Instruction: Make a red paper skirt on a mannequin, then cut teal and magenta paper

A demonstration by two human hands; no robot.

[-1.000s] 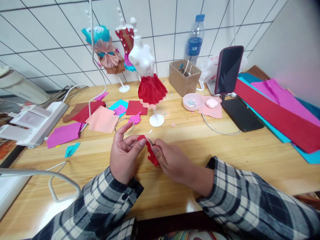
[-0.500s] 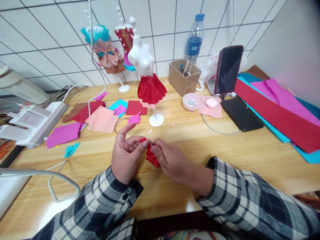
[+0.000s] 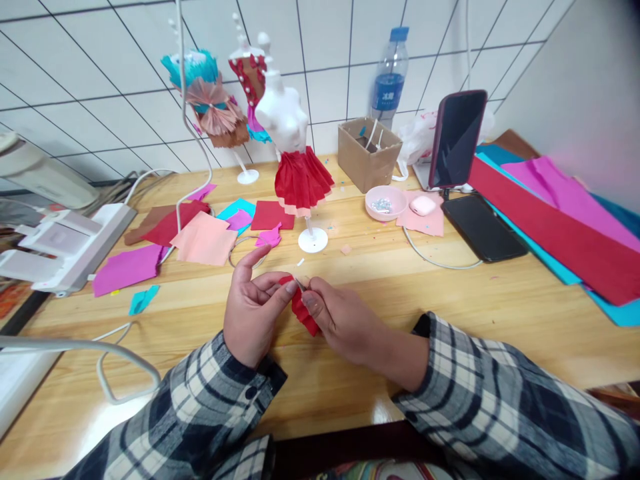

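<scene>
Between my hands is a small pleated piece of red crepe paper (image 3: 304, 316), hanging at a slant over the tabletop. My left hand (image 3: 255, 308) pinches its upper left end between thumb and forefinger. My right hand (image 3: 345, 317) is closed round what looks like a pair of tweezers (image 3: 301, 285); their slim metal tip meets the paper beside my left thumb. My right fingers hide the rest of the tool. Just beyond stands a white mini dress form (image 3: 285, 120) on a round base, wearing a pleated red paper skirt (image 3: 303, 180) with a pink hem.
Coloured paper pieces (image 3: 203, 238) lie to the left, near a power strip (image 3: 93, 247) and cables. Behind are two dressed forms. A cardboard box (image 3: 367, 160), a bottle (image 3: 390, 80), a pink dish (image 3: 384, 203) and phones (image 3: 484, 228) stand or lie right, beside long paper sheets (image 3: 555, 233).
The lower part of the red crepe paper has shifted slightly and shows its folds differently. Both hands keep nearly the same place and grip.
</scene>
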